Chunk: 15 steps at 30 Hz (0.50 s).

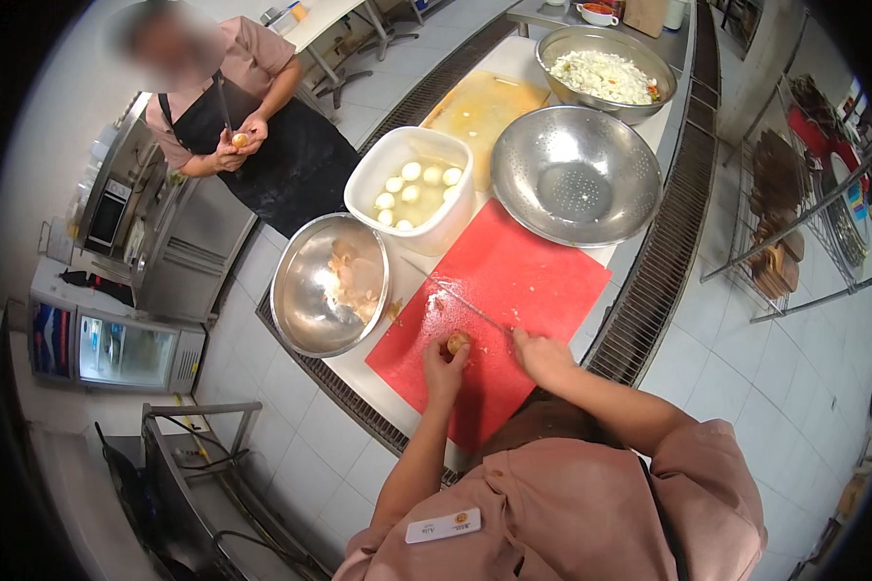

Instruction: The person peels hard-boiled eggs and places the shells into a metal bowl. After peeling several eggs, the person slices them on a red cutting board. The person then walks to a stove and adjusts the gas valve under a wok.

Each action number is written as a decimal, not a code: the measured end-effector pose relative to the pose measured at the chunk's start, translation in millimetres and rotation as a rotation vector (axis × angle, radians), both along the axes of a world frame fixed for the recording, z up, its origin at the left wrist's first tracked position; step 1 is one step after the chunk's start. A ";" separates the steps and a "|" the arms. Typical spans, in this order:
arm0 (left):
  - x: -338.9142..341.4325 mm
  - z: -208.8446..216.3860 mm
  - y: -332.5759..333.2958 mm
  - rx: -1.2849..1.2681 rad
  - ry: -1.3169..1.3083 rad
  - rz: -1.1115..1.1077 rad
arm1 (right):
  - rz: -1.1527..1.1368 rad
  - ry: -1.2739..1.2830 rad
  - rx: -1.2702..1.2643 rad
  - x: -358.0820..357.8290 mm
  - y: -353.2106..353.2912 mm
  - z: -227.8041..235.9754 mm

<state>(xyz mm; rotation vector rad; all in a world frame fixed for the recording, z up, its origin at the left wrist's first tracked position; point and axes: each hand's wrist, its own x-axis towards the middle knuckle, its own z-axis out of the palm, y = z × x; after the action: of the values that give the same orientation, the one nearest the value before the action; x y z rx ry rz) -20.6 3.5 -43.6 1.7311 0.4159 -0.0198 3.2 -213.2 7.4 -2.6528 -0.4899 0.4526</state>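
Observation:
On a red cutting board point(523, 276), my left hand point(444, 368) pinches a small brown-skinned onion point(458, 342) between thumb and fingertips. My right hand point(541, 354) grips the handle of a long knife point(460, 298), whose blade points away to the left across the board. Small pale scraps and wet patches dot the red surface. Left of the board, a steel bowl point(295, 305) holds brownish peels point(349, 281). Just beyond it stands a white plastic tub point(363, 198) with several pale, round, peeled onions point(410, 194) in cloudy liquid.
A steel colander point(576, 174) sits at the board's far right. Behind it are a bowl of chopped white pieces point(606, 77) and a yellowish board point(475, 111). Across the table a co-worker point(252, 126) holds a knife and a small round item. Wire shelving point(794, 194) stands to the right.

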 end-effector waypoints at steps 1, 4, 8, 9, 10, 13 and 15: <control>-2.0 4.1 0.5 -0.232 0.065 0.040 | -0.017 -0.064 -0.020 3.4 -4.8 1.7; -1.7 23.4 0.9 -0.242 0.042 0.152 | -0.044 -0.161 -0.008 14.5 -15.4 9.8; -1.6 55.6 2.5 -0.187 -0.018 0.068 | 0.036 -0.326 0.128 22.8 7.2 28.4; -1.1 62.4 1.1 -0.165 -0.054 0.051 | 0.055 -0.277 0.300 25.2 19.5 34.1; 0.2 69.3 0.2 -0.148 -0.063 0.041 | 0.077 -0.226 0.473 28.4 33.3 40.4; -0.9 90.2 3.9 -0.174 -0.215 0.036 | 0.093 -0.014 0.730 40.4 65.6 59.4; 2.1 104.4 13.5 -0.111 -0.236 0.095 | 0.092 0.039 0.786 49.0 83.8 70.5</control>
<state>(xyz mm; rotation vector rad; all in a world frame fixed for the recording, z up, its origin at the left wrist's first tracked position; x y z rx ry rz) -18.5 17.0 60.8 1.5812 0.3154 0.2242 52.1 -129.4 77.9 -1.8690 -0.6221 0.2596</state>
